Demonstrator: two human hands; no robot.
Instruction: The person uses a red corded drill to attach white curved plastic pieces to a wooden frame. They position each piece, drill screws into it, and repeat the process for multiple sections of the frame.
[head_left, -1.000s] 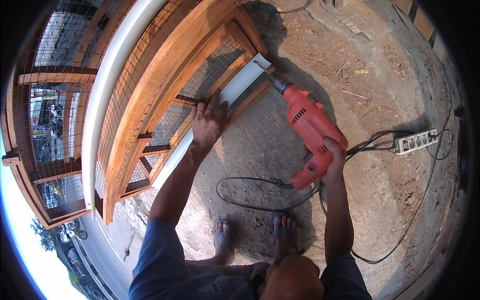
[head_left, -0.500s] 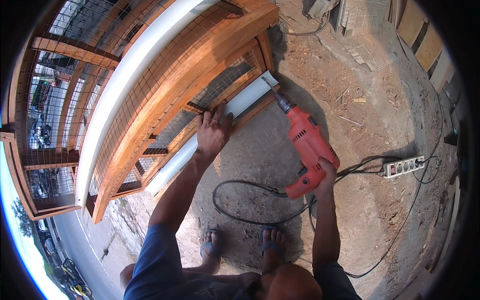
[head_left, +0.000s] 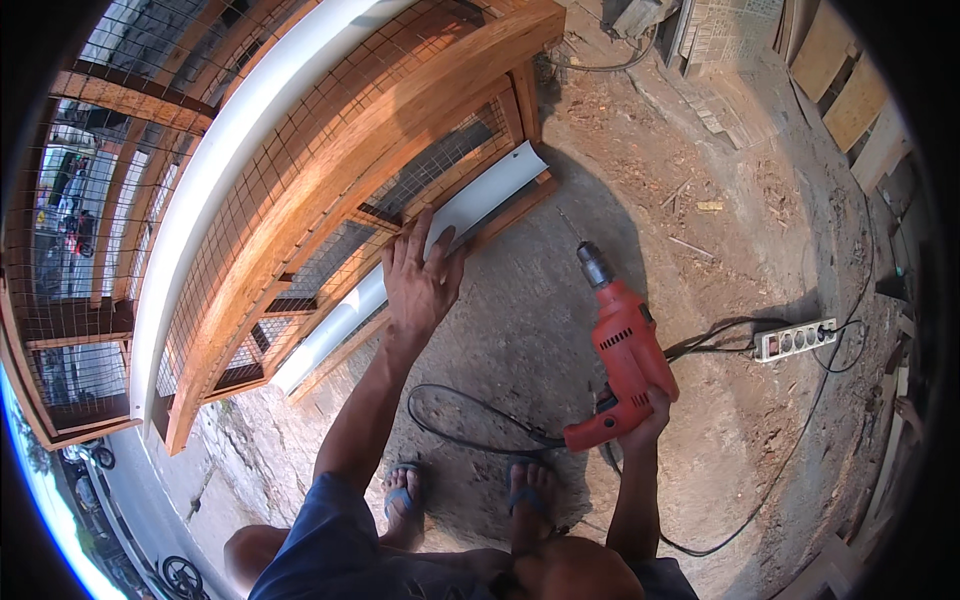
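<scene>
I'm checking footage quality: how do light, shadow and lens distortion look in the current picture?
Head view: bright glare on the lower white strip, sky washed out; head view: a dark shadow on the ground between that strip and the red drill; head view: the long wooden beam looks fisheye-bowed, corners black.

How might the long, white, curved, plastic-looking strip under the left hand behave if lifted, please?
The strip looks thin at its end, so probably light. Its curved profile suggests some stiffness; its length may allow flexing.
</scene>
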